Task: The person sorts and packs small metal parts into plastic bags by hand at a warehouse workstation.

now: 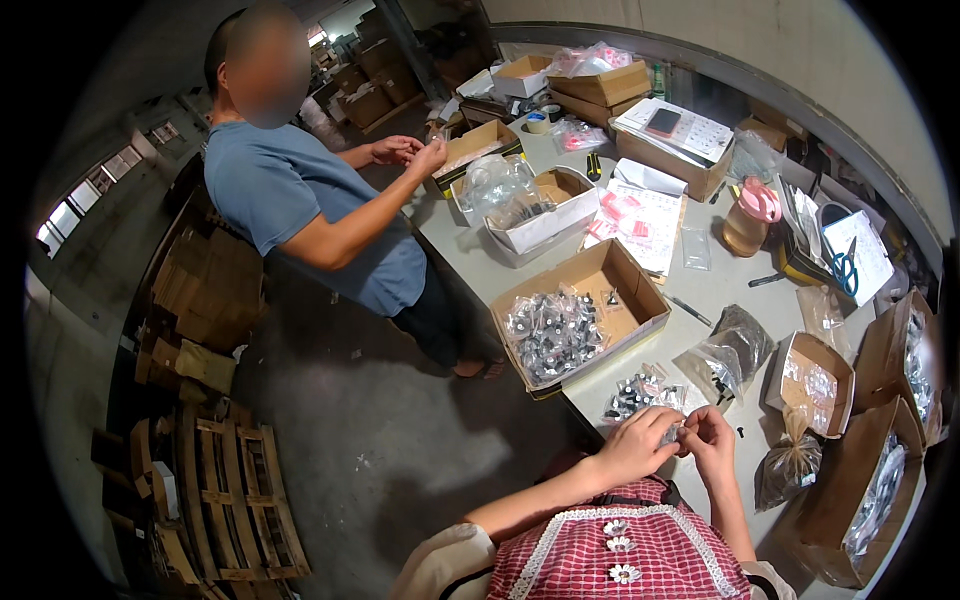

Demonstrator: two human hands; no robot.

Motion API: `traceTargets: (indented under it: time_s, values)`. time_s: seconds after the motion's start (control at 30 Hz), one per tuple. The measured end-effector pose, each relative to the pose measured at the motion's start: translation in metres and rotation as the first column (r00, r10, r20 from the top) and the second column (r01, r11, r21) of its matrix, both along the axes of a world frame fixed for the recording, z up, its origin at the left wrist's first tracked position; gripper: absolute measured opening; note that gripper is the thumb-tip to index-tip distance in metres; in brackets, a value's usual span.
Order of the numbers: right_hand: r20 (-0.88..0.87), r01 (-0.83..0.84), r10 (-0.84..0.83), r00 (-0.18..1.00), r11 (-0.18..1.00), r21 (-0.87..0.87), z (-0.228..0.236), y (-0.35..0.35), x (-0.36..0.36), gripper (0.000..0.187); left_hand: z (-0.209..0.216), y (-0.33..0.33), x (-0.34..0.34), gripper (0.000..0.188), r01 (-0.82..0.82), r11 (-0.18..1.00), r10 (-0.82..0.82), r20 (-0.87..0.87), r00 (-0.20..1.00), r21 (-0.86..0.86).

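At the table's near edge, my left hand [642, 441] and my right hand [708, 441] are close together, fingers pinched. Between them is a small clear plastic bag [673, 433]; its contents are mostly hidden by my fingers. Just beyond my left hand lies a pile of small bagged black-and-silver parts [640, 391]. An open cardboard box [625, 285] farther off holds many more such bags. Beyond my right hand, a larger clear bag [718, 372] lies on its side with small black pieces in its mouth.
Another person [310, 190] stands across at the left, holding something small over a box. At right are a small carton of clear bags [812, 385], a tied bag [788, 470] and two tall cartons [875, 500]. Farther back stand a pink-lidded jug [750, 217] and blue scissors [846, 268].
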State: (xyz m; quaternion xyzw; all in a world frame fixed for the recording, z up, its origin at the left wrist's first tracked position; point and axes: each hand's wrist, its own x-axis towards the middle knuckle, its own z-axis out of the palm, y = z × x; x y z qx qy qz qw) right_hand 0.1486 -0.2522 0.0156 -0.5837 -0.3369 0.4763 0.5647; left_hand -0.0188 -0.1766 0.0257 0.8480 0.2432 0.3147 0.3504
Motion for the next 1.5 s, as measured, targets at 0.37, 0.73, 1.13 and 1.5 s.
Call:
traceTargets:
  time_s: [0.37,0.73,1.13,1.5]
  values:
    - [0.700,-0.287,0.097,0.707,0.945,0.158,0.037,-0.006,0.008,0.024,-0.005,0.011,-0.006,0.033,0.155,0.806,-0.142,0.067,0.988,-0.571]
    - [0.556,-0.207,0.167,0.814,0.978,0.009,0.018,-0.006,0.003,0.019,-0.025,0.012,-0.014,0.028,0.252,0.551,-0.203,0.165,0.965,-0.795]
    - [0.565,0.614,-0.582,0.585,0.773,0.161,-0.112,-0.075,0.061,0.025,0.035,0.339,-0.147,0.023,-0.230,0.829,0.503,0.497,0.707,-0.510]
    - [0.938,0.811,-0.268,0.220,0.585,-0.023,-0.115,-0.078,-0.049,0.037,-0.003,0.628,-0.142,0.071,-0.706,0.677,0.693,-0.501,0.518,0.207]
